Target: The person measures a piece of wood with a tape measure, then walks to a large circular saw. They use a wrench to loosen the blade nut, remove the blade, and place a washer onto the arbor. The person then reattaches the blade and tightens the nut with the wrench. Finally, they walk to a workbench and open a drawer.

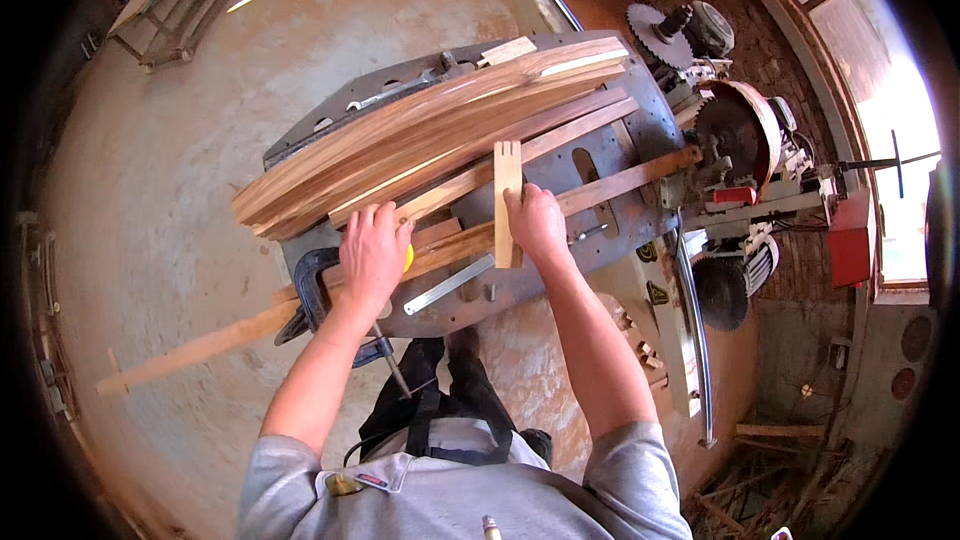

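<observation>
My right hand (538, 223) is closed around a short pale wooden piece (507, 175) with a notched, pronged far end, held across the longer strips. To its left, my left hand (373, 252) has its fingers curled at the near end of a long wooden strip (455, 192); what lies inside its grip is hidden. A round yellow object (408, 257) shows partly beside that palm, too covered to name. Between the hands, a metal ruler (449, 285) lies near the table's front edge. Another long wooden bar (625, 180) passes under the right hand's piece toward the machine.
A stack of long boards (420, 125) covers the far side of the metal table (650, 90). Near the left forearm is a C-clamp (312, 285); a wrench (385, 92) lies behind the boards. Toothed saw blades (728, 135) and motors stand at right. A metal rail (693, 340) curves nearby.
</observation>
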`<act>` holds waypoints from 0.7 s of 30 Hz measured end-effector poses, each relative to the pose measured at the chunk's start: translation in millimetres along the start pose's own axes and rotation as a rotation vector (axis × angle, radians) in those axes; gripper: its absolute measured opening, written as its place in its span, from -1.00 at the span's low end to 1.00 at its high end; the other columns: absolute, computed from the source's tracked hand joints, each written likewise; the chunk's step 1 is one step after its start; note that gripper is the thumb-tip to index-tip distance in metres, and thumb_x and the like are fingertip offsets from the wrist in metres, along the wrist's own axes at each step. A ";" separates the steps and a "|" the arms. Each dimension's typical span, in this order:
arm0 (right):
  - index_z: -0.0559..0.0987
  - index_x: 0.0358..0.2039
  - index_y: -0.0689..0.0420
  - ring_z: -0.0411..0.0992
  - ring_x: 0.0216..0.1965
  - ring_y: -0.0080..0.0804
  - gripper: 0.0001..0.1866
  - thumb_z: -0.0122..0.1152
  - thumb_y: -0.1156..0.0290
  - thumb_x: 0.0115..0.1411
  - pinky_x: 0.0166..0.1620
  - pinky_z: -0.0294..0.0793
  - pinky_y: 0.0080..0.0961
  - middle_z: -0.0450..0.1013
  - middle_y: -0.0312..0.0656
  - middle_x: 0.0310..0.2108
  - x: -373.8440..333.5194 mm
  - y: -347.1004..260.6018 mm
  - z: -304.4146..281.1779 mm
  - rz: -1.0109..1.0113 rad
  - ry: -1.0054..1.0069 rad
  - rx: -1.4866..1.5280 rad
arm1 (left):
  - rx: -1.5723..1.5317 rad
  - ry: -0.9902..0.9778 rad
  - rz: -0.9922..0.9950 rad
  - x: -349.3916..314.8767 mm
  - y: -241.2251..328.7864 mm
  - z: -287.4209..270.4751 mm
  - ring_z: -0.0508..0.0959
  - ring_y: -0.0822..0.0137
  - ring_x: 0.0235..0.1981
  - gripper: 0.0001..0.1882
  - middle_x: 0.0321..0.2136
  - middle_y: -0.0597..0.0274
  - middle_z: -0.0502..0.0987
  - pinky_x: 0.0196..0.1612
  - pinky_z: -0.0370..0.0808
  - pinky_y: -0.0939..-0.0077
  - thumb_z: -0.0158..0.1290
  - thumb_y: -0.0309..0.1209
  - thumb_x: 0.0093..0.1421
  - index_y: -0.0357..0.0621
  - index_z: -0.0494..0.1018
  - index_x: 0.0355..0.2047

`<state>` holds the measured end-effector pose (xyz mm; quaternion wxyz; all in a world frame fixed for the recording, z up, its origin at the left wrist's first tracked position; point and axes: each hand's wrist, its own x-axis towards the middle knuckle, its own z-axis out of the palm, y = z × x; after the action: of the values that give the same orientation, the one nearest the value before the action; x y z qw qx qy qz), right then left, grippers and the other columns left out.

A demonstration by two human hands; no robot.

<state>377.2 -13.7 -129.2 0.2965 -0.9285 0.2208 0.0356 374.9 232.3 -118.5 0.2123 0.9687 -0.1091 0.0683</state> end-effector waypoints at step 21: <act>0.49 0.02 0.26 0.37 -0.41 -0.64 -0.63 0.07 0.28 0.31 -0.32 0.42 -0.62 0.51 -0.29 -0.34 -304.2 -6.8 9.5 0.176 -1.006 0.757 | -1.351 -0.441 0.569 -223.3 55.1 -315.7 0.61 0.03 -0.17 -0.64 -0.24 -0.19 0.58 -0.25 0.58 0.27 0.08 -0.23 0.27 -0.29 0.50 -0.52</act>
<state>107.0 114.9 -73.4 0.6676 -0.6073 0.1274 0.4114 118.6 358.8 147.8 0.7059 0.5544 -0.4123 -0.1563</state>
